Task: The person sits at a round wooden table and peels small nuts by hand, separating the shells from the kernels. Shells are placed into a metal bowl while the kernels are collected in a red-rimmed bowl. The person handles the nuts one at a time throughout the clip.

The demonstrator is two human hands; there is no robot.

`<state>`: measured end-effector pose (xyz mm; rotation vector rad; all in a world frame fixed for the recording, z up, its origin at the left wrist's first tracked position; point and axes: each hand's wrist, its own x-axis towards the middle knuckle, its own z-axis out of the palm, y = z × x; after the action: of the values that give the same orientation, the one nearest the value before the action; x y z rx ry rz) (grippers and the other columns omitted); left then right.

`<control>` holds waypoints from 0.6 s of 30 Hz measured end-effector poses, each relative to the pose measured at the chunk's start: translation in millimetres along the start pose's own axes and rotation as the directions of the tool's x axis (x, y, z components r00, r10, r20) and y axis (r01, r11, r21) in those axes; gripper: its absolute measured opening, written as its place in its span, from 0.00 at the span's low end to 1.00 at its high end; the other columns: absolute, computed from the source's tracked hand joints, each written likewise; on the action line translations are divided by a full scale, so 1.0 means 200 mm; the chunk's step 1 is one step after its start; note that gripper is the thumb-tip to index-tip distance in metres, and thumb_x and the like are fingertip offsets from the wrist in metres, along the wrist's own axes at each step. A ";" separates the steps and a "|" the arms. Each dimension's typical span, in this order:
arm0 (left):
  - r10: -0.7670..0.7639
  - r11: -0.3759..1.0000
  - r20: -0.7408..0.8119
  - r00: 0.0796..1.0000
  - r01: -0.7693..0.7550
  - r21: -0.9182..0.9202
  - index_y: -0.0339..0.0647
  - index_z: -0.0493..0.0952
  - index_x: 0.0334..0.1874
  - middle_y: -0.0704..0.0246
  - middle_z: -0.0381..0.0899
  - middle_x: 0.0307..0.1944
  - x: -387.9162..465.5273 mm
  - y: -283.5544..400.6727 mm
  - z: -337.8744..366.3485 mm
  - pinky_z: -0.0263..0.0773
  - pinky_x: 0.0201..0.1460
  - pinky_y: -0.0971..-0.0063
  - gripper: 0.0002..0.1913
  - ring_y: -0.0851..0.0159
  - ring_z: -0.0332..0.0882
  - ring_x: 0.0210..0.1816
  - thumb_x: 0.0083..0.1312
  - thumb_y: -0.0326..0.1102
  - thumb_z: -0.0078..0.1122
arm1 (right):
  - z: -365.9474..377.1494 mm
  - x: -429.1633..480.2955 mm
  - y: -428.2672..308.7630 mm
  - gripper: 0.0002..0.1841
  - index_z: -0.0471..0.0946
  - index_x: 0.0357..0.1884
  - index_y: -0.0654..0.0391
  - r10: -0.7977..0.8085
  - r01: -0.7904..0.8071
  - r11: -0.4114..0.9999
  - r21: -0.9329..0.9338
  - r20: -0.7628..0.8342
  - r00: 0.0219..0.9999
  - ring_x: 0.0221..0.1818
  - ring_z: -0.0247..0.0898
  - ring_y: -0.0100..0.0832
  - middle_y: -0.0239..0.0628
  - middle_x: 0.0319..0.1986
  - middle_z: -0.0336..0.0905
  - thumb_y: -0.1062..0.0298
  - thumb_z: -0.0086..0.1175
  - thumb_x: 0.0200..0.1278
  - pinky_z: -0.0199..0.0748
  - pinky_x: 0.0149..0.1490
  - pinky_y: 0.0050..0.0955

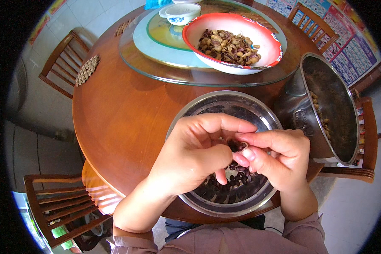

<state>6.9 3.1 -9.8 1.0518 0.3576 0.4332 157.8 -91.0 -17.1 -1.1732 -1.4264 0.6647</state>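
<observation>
Over a stainless steel bowl (190,109), my left hand (190,155) and my right hand (281,155) meet at the fingertips. Between them is an opened peanut (241,146) with dark purple kernels and a pale shell edge, partly covered by the fingers. My right thumb and forefinger pinch its right side, while the curled fingers of my left hand steady it from the left. Loose dark kernels (238,181) lie in the bowl below; my hands hide part of its inside.
A red-rimmed enamel basin (266,47) of peanut shells (228,47) stands on the glass turntable (165,77). At right, a deep metal pot (292,101) tilts, with unshelled peanuts (319,114) inside. Further back is a lidded bowl (179,19). Wooden chairs (60,63) surround the round table (123,111).
</observation>
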 end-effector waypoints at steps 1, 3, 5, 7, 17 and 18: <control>-0.009 1.000 0.000 1.000 0.009 -0.012 0.30 0.72 0.47 0.64 0.78 0.36 0.00 0.00 0.00 0.70 0.21 0.89 0.17 0.74 0.77 0.34 0.55 0.18 0.45 | 0.00 0.00 0.01 0.08 0.77 0.36 0.68 0.018 -0.018 1.000 0.021 -0.012 1.000 0.24 0.75 0.22 0.39 0.24 0.79 0.80 0.56 0.52 0.72 0.27 0.18; -0.020 0.999 -0.016 1.000 0.019 -0.029 0.28 0.71 0.47 0.61 0.78 0.37 0.00 0.02 -0.01 0.72 0.21 0.86 0.17 0.72 0.77 0.32 0.53 0.18 0.46 | 0.01 -0.01 0.01 0.09 0.77 0.37 0.68 0.034 -0.032 0.998 0.047 -0.040 0.999 0.22 0.74 0.20 0.39 0.24 0.79 0.80 0.55 0.52 0.70 0.25 0.16; -0.029 0.999 -0.037 0.999 0.027 -0.047 0.25 0.70 0.47 0.55 0.77 0.39 -0.01 0.03 -0.01 0.76 0.19 0.80 0.19 0.66 0.78 0.27 0.50 0.19 0.50 | 0.03 -0.01 -0.01 0.09 0.78 0.37 0.67 0.032 -0.028 0.998 0.053 -0.074 0.997 0.18 0.70 0.18 0.40 0.25 0.79 0.81 0.54 0.51 0.69 0.22 0.14; -0.052 0.996 -0.062 0.997 0.056 0.069 0.25 0.70 0.48 0.57 0.77 0.38 -0.02 0.03 -0.03 0.74 0.20 0.82 0.18 0.69 0.77 0.27 0.53 0.23 0.52 | 0.04 0.01 -0.08 0.09 0.78 0.38 0.66 0.087 -0.085 0.996 0.015 -0.112 0.990 0.19 0.69 0.17 0.38 0.25 0.79 0.80 0.54 0.53 0.68 0.23 0.14; 0.246 0.791 -0.175 0.953 -0.093 0.605 0.28 0.72 0.47 0.65 0.77 0.36 0.02 0.00 -0.10 0.65 0.17 0.87 0.17 0.75 0.75 0.27 0.59 0.34 0.56 | -0.18 0.40 -0.25 0.21 0.70 0.49 0.69 -0.291 0.014 0.555 -0.832 -0.178 0.940 0.22 0.66 0.19 0.34 0.24 0.75 0.66 0.51 0.55 0.64 0.26 0.18; 0.207 0.835 -0.193 0.959 -0.070 0.546 0.29 0.72 0.47 0.65 0.77 0.36 0.01 0.01 -0.11 0.65 0.17 0.87 0.17 0.74 0.75 0.27 0.59 0.34 0.55 | -0.25 0.36 -0.25 0.19 0.72 0.46 0.68 -0.214 -0.086 0.534 -0.841 -0.233 0.949 0.24 0.67 0.21 0.35 0.25 0.76 0.66 0.51 0.55 0.65 0.28 0.19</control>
<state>-2.0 21.6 -18.5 1.5857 0.6515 0.6183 198.7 -53.5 66.1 -1.8626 -1.5273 -0.3797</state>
